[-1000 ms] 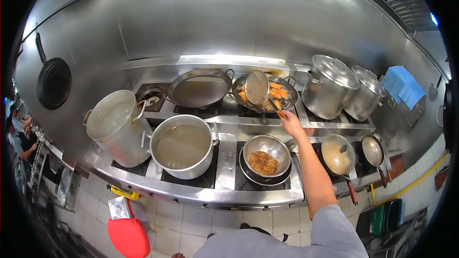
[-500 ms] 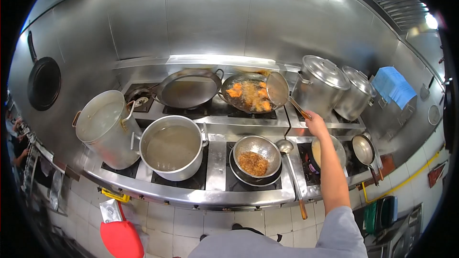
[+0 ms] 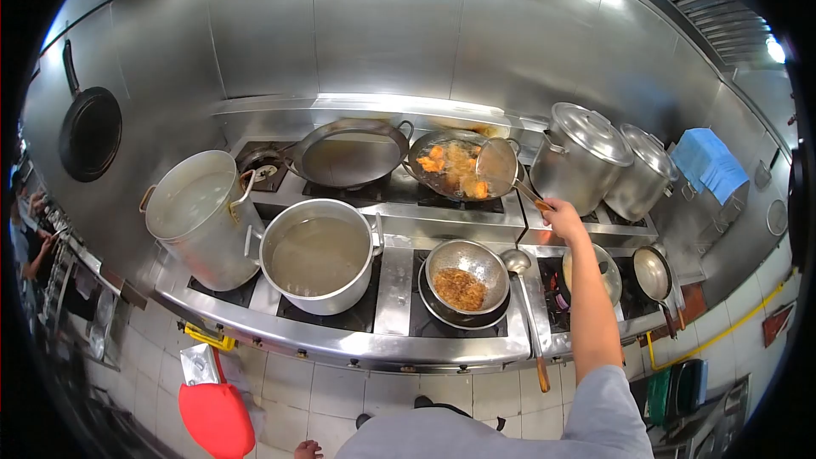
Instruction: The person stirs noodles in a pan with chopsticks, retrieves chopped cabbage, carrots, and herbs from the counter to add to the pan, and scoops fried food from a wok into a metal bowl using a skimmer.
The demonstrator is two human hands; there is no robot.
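Observation:
My right hand is closed round the wooden handle of a wire-mesh skimmer. The skimmer's round mesh head is over the right side of a wok of hot oil, where orange battered pieces are frying. Just the top of my left hand shows at the bottom edge, low beside my body. Too little of it is visible to tell how its fingers are held. Nearer to me, a perforated metal bowl with brown fried bits sits on a dark pan. A ladle lies beside it.
On the left stand two large open pots, one tall and one wide. A second wok is behind them. Lidded pots stand back right, frying pans front right. A red-seated stool is on the floor.
My left hand has come into view at the bottom edge. The skimmer stays at the wok's right side, its mesh now lower over the oil. The whole view has shifted slightly.

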